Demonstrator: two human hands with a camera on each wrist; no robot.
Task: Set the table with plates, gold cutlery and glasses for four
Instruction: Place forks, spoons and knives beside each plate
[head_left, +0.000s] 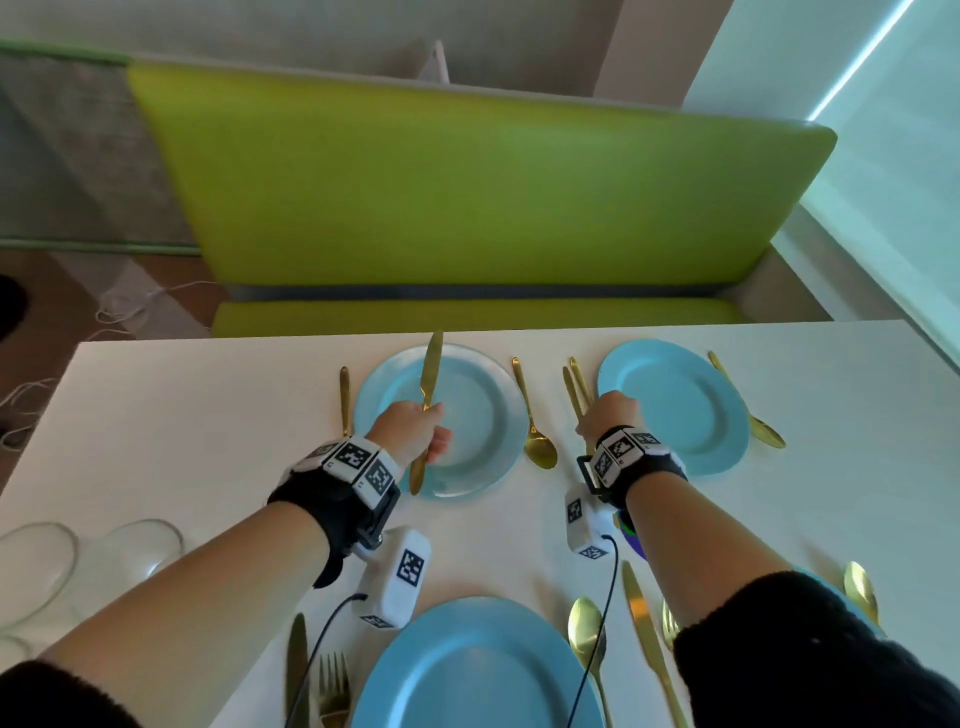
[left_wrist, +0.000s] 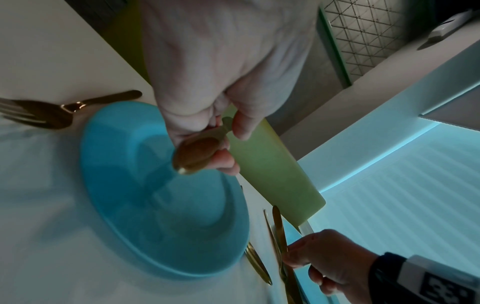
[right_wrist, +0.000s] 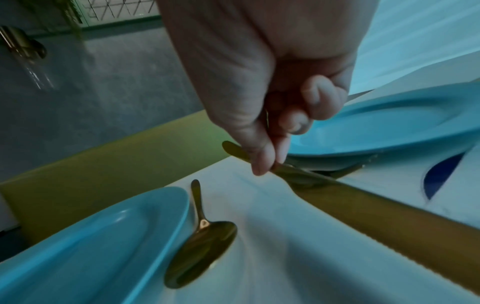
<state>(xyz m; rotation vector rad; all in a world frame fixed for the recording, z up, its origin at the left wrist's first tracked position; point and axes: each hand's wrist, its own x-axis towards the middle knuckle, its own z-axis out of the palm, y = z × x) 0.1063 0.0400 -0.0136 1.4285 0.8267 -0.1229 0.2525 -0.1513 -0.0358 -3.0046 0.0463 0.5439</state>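
My left hand (head_left: 410, 431) grips a gold knife (head_left: 432, 369) by the handle and holds it over the far left blue plate (head_left: 483, 426), blade pointing away. The left wrist view shows the handle end (left_wrist: 194, 154) sticking out of my curled fingers above that plate (left_wrist: 155, 205). My right hand (head_left: 610, 415) pinches the handle of a second gold knife (right_wrist: 363, 207) between the two far plates, next to the far right blue plate (head_left: 680, 410). Another gold piece (head_left: 581, 376) lies beside it. A near blue plate (head_left: 478, 670) sits in front of me.
A fork (head_left: 344, 400) lies left of the far left plate and a spoon (head_left: 535, 421) right of it. Another spoon (head_left: 748, 410) lies right of the far right plate. Gold cutlery flanks the near plate. Clear glasses (head_left: 140, 551) stand at the left. A green bench (head_left: 467, 182) lies beyond the table.
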